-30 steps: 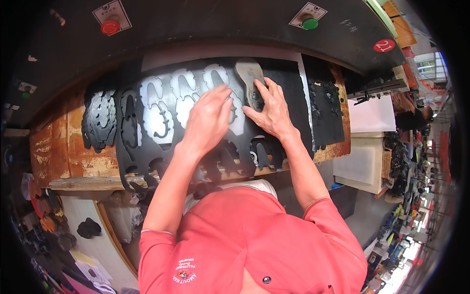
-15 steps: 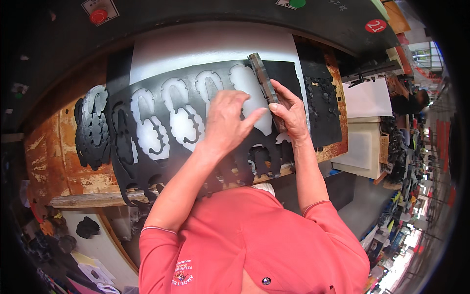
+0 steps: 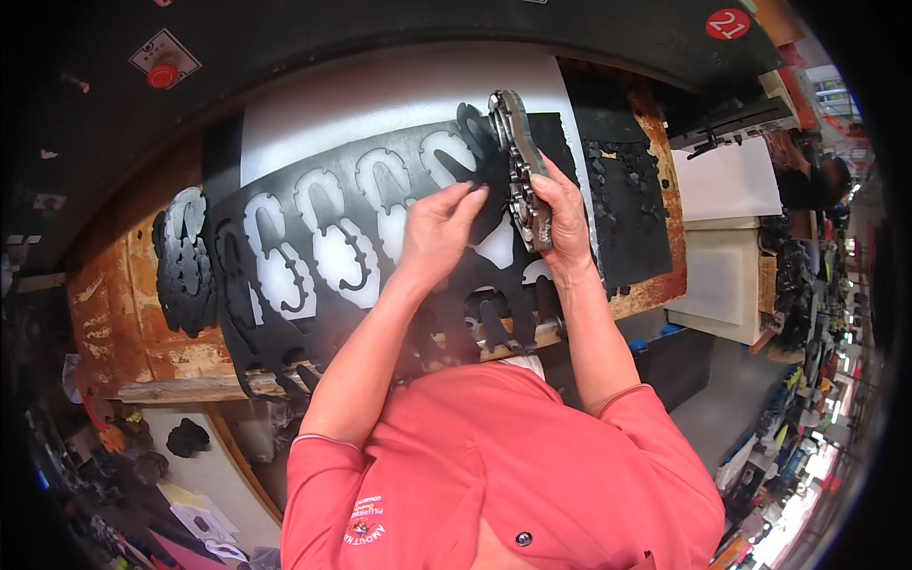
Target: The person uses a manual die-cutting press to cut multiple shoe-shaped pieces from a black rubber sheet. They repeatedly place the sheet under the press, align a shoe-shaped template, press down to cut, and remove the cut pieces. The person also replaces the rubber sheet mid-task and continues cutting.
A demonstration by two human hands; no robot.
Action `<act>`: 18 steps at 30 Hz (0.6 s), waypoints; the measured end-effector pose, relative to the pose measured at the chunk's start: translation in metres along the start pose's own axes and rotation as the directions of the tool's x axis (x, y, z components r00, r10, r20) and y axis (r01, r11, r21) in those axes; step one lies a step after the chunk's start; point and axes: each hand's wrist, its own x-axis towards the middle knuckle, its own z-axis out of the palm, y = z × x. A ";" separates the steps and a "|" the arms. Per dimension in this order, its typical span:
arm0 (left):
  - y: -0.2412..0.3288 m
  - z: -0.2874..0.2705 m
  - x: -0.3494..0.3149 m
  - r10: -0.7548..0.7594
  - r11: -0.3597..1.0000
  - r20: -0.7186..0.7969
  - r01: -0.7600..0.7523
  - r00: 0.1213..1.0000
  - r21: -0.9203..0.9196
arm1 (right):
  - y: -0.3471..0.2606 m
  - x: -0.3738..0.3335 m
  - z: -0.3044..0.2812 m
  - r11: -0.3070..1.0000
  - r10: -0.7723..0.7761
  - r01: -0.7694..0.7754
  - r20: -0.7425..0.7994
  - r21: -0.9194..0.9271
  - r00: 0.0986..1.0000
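Note:
My right hand (image 3: 565,223) grips a metal cutting die (image 3: 521,176), held on edge with its shaped rim facing left. My left hand (image 3: 439,233) is closed in a pinch on a thin black cut-out piece (image 3: 486,142), which stands up beside the die. Whether that piece still touches the die I cannot tell. Under both hands lies a black sheet (image 3: 349,195) with a row of sole-shaped openings, where white shows through. Its near edge is ragged and hangs over the table's front.
A pile of black cut pieces (image 3: 185,271) rests left of the sheet on the worn wooden table (image 3: 104,304). Behind the sheet is a white board (image 3: 408,81). Black scrap (image 3: 632,228) lies to the right. A dark machine beam with a red button (image 3: 162,76) spans the far side.
The die has turned so its shaped rim shows. My left fingers have closed, and a black piece now stands between them and the die. The view has shifted slightly.

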 end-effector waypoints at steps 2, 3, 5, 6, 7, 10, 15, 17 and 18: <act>-0.001 -0.014 -0.004 0.045 0.999 -0.143 -0.046 0.989 -0.006 | 0.000 0.000 -0.001 1.000 0.010 -0.011 -0.026 -0.011 1.000; -0.002 -0.022 -0.006 0.076 0.993 -0.218 -0.094 0.973 -0.074 | 0.001 0.001 -0.002 1.000 0.011 -0.012 -0.039 -0.013 0.999; -0.002 -0.053 -0.015 0.090 0.995 -0.321 -0.096 0.943 -0.004 | 0.003 0.002 -0.002 0.982 0.004 -0.014 -0.054 -0.189 0.999; -0.001 -0.062 -0.020 0.079 0.996 -0.307 -0.084 0.948 -0.004 | 0.003 0.002 -0.002 0.981 -0.015 0.004 -0.052 -0.195 0.999; 0.000 -0.074 -0.025 0.031 1.000 -0.325 -0.029 0.945 0.012 | 0.003 0.002 -0.001 0.973 -0.012 -0.004 -0.066 -0.233 0.998; 0.006 -0.083 -0.043 0.162 0.974 -0.297 -0.104 0.941 0.202 | 0.004 0.001 0.001 0.981 -0.020 0.019 -0.001 -0.195 1.000; 0.014 -0.105 -0.055 0.070 0.993 -0.305 -0.039 0.950 0.108 | 0.008 -0.004 0.004 0.987 -0.012 0.013 0.009 -0.161 1.000; 0.012 -0.138 -0.058 0.117 0.981 -0.435 -0.037 0.893 0.189 | 0.010 -0.005 0.004 0.984 -0.005 0.001 -0.023 -0.177 1.000; 0.011 -0.165 -0.068 0.074 0.991 -0.488 -0.010 0.870 0.133 | 0.011 -0.005 0.004 0.986 -0.012 0.008 -0.020 -0.165 1.000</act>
